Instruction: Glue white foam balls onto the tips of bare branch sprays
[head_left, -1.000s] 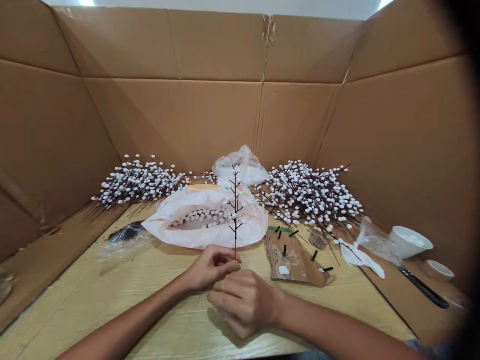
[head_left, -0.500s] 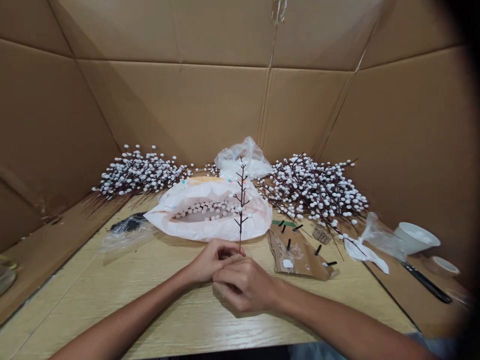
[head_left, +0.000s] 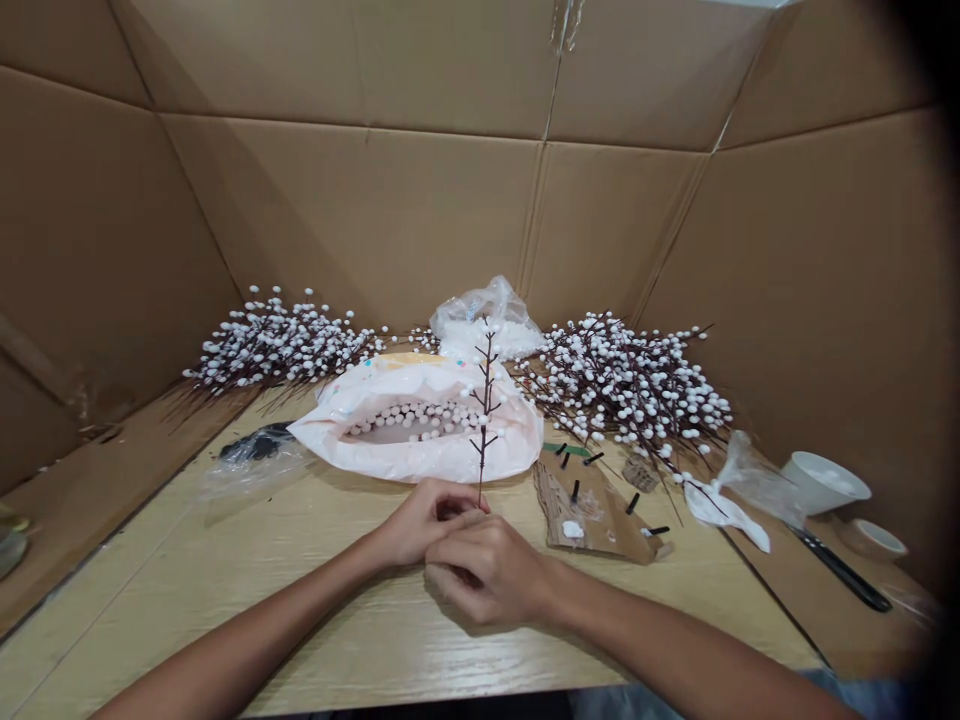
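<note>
A thin dark brown artificial twig (head_left: 484,430) with short side prongs stands upright above my hands. My left hand (head_left: 433,522) is closed around its lower stem. Against it, slightly nearer to me, my right hand (head_left: 487,572) is closed at the bottom of the stem; its fingertips are partly hidden, as is the stem's lower end. Behind the twig lies a white plastic bag (head_left: 420,465), its mouth gaping, with white round berries (head_left: 420,420) inside. White berries show behind the twig's prongs, and I cannot tell whether any are attached to it.
Bundles of white-berry stems lie at back left (head_left: 277,345) and back right (head_left: 630,385). A clear bag (head_left: 491,320) sits between them. To the right are a cardboard piece (head_left: 600,525) with black pegs, a white cup (head_left: 829,485), a tape roll (head_left: 874,540) and a black-handled knife (head_left: 844,570).
The camera view has shifted slightly. Both hands keep their grip at the base of the twig, and the twig leans a touch to the right.
</note>
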